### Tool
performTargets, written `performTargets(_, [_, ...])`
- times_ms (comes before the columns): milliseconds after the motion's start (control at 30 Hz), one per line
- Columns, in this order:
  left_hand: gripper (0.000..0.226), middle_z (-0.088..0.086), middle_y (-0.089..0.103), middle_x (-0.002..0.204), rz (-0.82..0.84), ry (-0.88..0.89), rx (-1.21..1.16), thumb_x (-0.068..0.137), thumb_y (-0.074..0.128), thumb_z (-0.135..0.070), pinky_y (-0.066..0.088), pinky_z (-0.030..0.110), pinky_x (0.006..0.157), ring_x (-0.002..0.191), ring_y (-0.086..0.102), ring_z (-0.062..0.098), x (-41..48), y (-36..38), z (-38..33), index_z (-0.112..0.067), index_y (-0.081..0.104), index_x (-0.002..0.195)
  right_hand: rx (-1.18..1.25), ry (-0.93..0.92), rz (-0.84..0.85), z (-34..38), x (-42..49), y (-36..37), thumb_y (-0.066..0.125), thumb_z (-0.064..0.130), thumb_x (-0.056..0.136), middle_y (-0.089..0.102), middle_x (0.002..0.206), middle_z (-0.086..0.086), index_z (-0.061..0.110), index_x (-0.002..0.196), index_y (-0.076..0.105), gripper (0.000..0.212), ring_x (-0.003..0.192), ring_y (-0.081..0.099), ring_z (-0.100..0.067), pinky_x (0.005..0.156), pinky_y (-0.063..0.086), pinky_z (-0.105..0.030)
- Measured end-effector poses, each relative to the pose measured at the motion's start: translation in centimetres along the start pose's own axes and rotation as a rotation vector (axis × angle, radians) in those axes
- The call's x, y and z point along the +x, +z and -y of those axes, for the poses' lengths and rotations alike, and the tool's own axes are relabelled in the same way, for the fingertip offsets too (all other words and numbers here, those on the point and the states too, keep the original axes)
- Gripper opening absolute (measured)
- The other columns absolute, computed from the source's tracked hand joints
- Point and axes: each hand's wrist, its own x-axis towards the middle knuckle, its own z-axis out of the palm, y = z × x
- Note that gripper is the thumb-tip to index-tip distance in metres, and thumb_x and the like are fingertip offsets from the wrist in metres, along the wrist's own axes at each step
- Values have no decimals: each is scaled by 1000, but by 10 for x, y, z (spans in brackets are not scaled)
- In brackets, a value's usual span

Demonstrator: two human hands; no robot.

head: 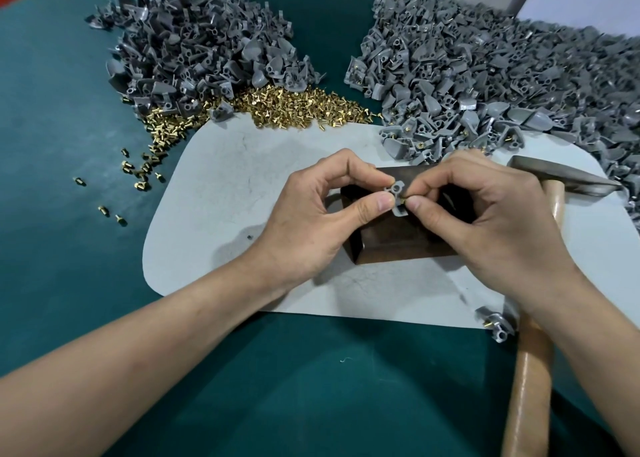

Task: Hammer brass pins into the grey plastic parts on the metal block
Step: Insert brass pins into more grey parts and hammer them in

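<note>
A teal-green tabletop [311, 387] carries a pale grey rounded mat [225, 186], and in the middle of the mat stands a dark rectangular metal block [398, 245]. Behind it lie a heap of loose brass pins [277, 107], a left-hand pile of bare grey parts [201, 51] and a larger right-hand pile [485, 86] in which some parts show brass. The small grey plastic part [396, 192] now in work is held just above the block's top face, between the two hands. It looks light and stiff, a moulded piece with a round boss and thin flanges, so it is probably best taken by its edges, leaving the hole free. The brass pin [403, 199] is tiny, smooth and likely quick to slip or roll (the strays scattered on the tabletop suggest as much). The left hand [311, 221] has its grip closed narrowly, thumb and forefinger pinching the part's left side, the other fingers curled behind. The right hand [485, 221] pinches just as tightly at the part's right edge, where a glint of brass shows between the fingertips; whether the pin is already seated in its hole cannot be told. The wooden-handled hammer [533, 370] lies unheld under the right forearm, its head resting on the mat beside the block.
</note>
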Motion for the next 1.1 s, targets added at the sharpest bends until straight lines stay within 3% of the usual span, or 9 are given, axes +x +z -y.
performTargets(200, [8, -22, 69, 93, 2, 6, 12, 77, 70, -30, 52, 27, 89, 98, 63, -1, 1, 0, 0, -31, 66, 83, -18, -6, -19, -1, 0, 1, 72, 9, 79, 59, 72, 7, 18, 79, 66, 10, 72, 54, -13, 71, 39, -18])
performTargets(400, [8, -21, 69, 90, -1, 21, -14, 77, 71, -27, 51, 20, 83, 94, 63, -2, 2, 0, 1, -31, 66, 82, -15, -6, -32, -1, 0, 2, 74, 5, 79, 58, 72, 9, 22, 80, 65, 19, 74, 52, -11, 70, 38, -16])
performTargets(633, [8, -21, 69, 90, 8, 18, -4, 76, 71, -28, 52, 26, 89, 95, 63, 0, 1, 0, 0, -31, 66, 83, -6, -18, -42, 0, 0, 2, 70, 10, 79, 59, 72, 8, 19, 80, 67, 10, 72, 52, -9, 70, 38, -15])
performTargets(933, [9, -23, 69, 89, -3, 15, 4, 73, 70, -31, 51, 22, 88, 95, 63, -2, 1, 1, -2, -30, 66, 81, -7, -11, -49, 0, 0, 2, 71, 9, 79, 56, 71, 11, 17, 79, 67, 10, 71, 50, -6, 69, 35, -12])
performTargets(1100, [9, -22, 68, 90, -9, 2, 17, 73, 70, -32, 52, 32, 92, 97, 63, 0, 0, 1, -3, -30, 66, 81, -8, -7, -62, 1, -1, 3, 70, 11, 79, 57, 69, 10, 19, 78, 67, 9, 69, 49, -2, 68, 36, -11])
